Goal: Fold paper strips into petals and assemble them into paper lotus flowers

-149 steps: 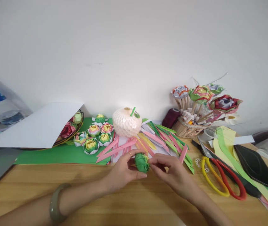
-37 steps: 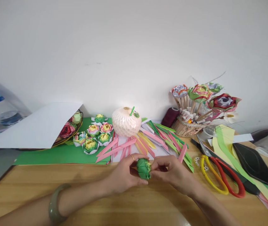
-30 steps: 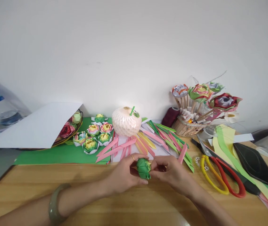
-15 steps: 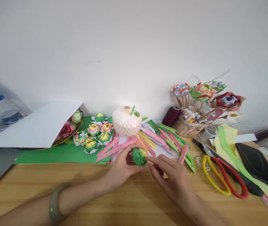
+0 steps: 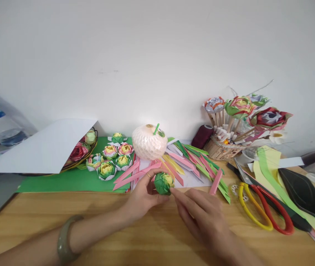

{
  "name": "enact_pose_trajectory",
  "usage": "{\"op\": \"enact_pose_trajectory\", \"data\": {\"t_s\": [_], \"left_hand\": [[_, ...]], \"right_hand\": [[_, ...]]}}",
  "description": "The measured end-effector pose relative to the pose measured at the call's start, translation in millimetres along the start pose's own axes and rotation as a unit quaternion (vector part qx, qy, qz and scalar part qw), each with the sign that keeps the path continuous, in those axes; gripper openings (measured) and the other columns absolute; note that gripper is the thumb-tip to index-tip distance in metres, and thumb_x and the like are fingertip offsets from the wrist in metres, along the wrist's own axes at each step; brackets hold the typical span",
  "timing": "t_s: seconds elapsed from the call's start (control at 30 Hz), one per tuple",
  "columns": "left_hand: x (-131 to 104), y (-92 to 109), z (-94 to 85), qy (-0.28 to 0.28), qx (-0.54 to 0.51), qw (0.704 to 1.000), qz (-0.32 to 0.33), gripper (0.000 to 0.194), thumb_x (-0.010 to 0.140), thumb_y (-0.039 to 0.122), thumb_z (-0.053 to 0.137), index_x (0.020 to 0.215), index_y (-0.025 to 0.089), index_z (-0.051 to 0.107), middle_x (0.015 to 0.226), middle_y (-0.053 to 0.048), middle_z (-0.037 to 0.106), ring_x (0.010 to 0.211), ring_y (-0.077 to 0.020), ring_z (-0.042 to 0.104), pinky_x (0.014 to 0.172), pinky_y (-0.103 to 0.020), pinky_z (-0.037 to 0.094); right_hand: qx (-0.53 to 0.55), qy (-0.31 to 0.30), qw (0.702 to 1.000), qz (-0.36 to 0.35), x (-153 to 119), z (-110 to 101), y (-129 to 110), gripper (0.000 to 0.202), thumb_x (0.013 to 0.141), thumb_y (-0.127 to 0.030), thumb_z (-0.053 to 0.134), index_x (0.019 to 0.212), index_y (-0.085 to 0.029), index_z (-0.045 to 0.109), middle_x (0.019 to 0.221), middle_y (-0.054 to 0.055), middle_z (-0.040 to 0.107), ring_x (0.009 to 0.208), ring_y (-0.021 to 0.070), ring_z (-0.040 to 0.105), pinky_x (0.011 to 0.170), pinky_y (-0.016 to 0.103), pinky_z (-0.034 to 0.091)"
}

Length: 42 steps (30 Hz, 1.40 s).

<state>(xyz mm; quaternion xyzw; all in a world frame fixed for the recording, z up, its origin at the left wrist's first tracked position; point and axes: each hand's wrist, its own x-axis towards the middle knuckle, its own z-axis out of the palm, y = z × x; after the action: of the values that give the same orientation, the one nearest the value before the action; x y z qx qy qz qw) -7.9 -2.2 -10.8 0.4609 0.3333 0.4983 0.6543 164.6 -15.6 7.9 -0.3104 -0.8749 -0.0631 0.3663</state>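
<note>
My left hand (image 5: 143,194) is closed around a small folded paper flower (image 5: 163,183), with green outer petals and a yellow centre tinged with pink. On the flower's lower right edge, the fingertips of my right hand (image 5: 197,207) are pinched at a petal; the exact contact is partly hidden. Behind my left hand, several finished paper flowers (image 5: 107,170) in green, yellow, pink and white sit on green paper sheets (image 5: 63,186). Folded paper strips (image 5: 183,162) in pink, green, yellow and white lie heaped beyond both hands.
A white textured round ornament (image 5: 149,143) stands behind the strips. To the right are a basket (image 5: 219,147) of stemmed paper flowers, a maroon thread spool (image 5: 203,136), scissors (image 5: 268,210) and a black phone (image 5: 305,194). A white sheet (image 5: 43,147) covers part of a flower tray at left.
My right hand has shifted slightly downward along the flower's edge, its fingers drawn closer together. The flower has turned a little, showing more yellow, and stays in my left hand.
</note>
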Motion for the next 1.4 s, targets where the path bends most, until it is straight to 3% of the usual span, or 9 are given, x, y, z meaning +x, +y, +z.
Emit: {"op": "enact_pose_trajectory", "data": {"t_s": [0.17,0.33,0.47,0.67,0.97,1.1,1.27,1.4], "left_hand": [[0,2,-0.4,-0.017,-0.113,0.991,-0.062,0.060,0.056,0.018,0.080,0.111,0.024,0.055,0.096,-0.002,0.063,0.090,-0.0165,0.057,0.081,-0.029,0.042],[0,4,0.3,-0.073,-0.178,0.977,-0.097,0.067,0.056,0.024,0.081,0.116,0.026,0.051,0.093,-0.003,0.063,0.082,-0.0171,0.062,0.069,-0.027,0.045],[1,2,-0.6,-0.063,-0.177,0.977,-0.098,0.054,0.056,0.025,0.081,0.103,0.026,0.053,0.095,-0.002,0.061,0.075,-0.0161,0.063,0.066,-0.028,0.045],[-1,1,-1.5,-0.050,-0.129,0.988,-0.067,0.039,0.057,0.026,0.080,0.091,0.022,0.060,0.091,0.000,0.060,0.087,-0.0144,0.054,0.073,-0.026,0.041],[2,1,-1.0,-0.031,-0.076,0.995,-0.064,0.041,0.059,0.022,0.077,0.098,0.025,0.063,0.093,-0.001,0.064,0.087,-0.0166,0.056,0.077,-0.030,0.041],[3,-3,-3.1,-0.030,-0.041,0.996,-0.068,0.043,0.061,0.023,0.076,0.102,0.025,0.063,0.092,-0.002,0.065,0.085,-0.0166,0.056,0.078,-0.031,0.041],[2,-4,-5.2,-0.025,-0.019,0.997,-0.066,0.043,0.062,0.026,0.075,0.103,0.024,0.062,0.086,-0.001,0.065,0.082,-0.0159,0.056,0.077,-0.030,0.042],[3,-4,-5.6,-0.030,-0.014,0.998,-0.062,0.044,0.063,0.028,0.075,0.104,0.023,0.062,0.085,-0.002,0.065,0.081,-0.0161,0.056,0.077,-0.031,0.042]], "right_hand": [[0.111,0.039,0.984,0.136,6,-6,2,0.021,0.085,-0.007,0.047,0.099,-0.018,0.059,0.066,0.000,0.054,0.054,0.0101,0.050,0.049,0.021,0.041],[0.196,0.047,0.963,0.181,11,-9,0,0.017,0.082,-0.010,0.052,0.094,-0.019,0.060,0.066,-0.001,0.053,0.055,0.0100,0.047,0.049,0.020,0.041],[0.236,0.032,0.945,0.222,13,-11,-1,0.011,0.083,-0.014,0.053,0.089,-0.019,0.061,0.067,-0.001,0.055,0.056,0.0102,0.048,0.050,0.020,0.041],[0.272,-0.044,0.927,0.256,17,-13,-1,0.018,0.084,-0.021,0.051,0.068,-0.018,0.058,0.059,-0.002,0.049,0.053,0.0098,0.045,0.049,0.020,0.037],[0.274,-0.085,0.902,0.322,22,-11,-1,0.019,0.080,-0.024,0.050,0.063,-0.018,0.058,0.055,-0.003,0.050,0.049,0.0102,0.044,0.045,0.021,0.035],[0.245,-0.077,0.914,0.315,21,-10,0,0.018,0.079,-0.022,0.051,0.062,-0.018,0.057,0.053,-0.003,0.051,0.048,0.0100,0.044,0.044,0.021,0.035],[0.187,-0.061,0.950,0.244,17,-10,1,0.015,0.078,-0.015,0.050,0.065,-0.018,0.057,0.057,-0.002,0.052,0.050,0.0099,0.047,0.046,0.020,0.038],[0.188,-0.058,0.957,0.215,17,-11,2,0.014,0.081,-0.016,0.050,0.069,-0.018,0.057,0.059,-0.001,0.053,0.052,0.0100,0.049,0.047,0.020,0.039]]}}
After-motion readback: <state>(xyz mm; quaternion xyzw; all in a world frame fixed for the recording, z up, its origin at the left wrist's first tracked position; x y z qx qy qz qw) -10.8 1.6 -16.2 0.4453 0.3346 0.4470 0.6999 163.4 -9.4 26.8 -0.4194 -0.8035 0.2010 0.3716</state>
